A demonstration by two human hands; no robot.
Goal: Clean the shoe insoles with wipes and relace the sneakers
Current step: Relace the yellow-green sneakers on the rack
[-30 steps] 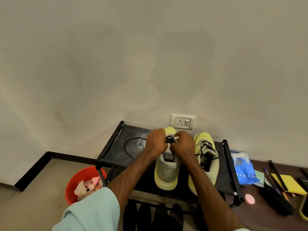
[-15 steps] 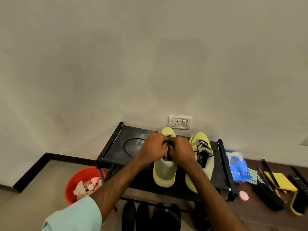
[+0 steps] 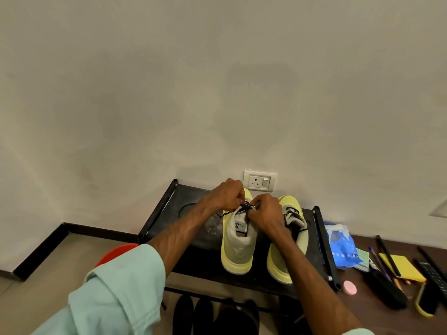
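Both hands worked at the centre of the frame: the left hand [image 3: 227, 194] and the right hand [image 3: 266, 210] had their fingers curled and pinched the black lace [image 3: 245, 206] at the top of the tongue of the nearer-left yellow sneaker [image 3: 238, 247], with a loose tail of lace trailing off toward the left. That placed the work, as I judged it, near the last eyelets or the knot on this shoe. The second sneaker [image 3: 291, 204], just beside it on the right, already carried its lace through the eyelets, so relacing looked almost done; whether the insoles were clean and back inside I could not tell. Both sneakers stood on the top shelf of the black shoe rack [image 3: 158, 209] under a wall socket [image 3: 260, 180]. A red bucket [image 3: 116, 252] showed behind the sleeve at lower left, dark shoes [image 3: 193, 313] sat below, and at right lay a blue plastic packet [image 3: 341, 245], a yellow notepad [image 3: 401, 264] and a brush [image 3: 387, 288]. Nothing crowded the hands, though the right forearm hid much of the second sneaker.
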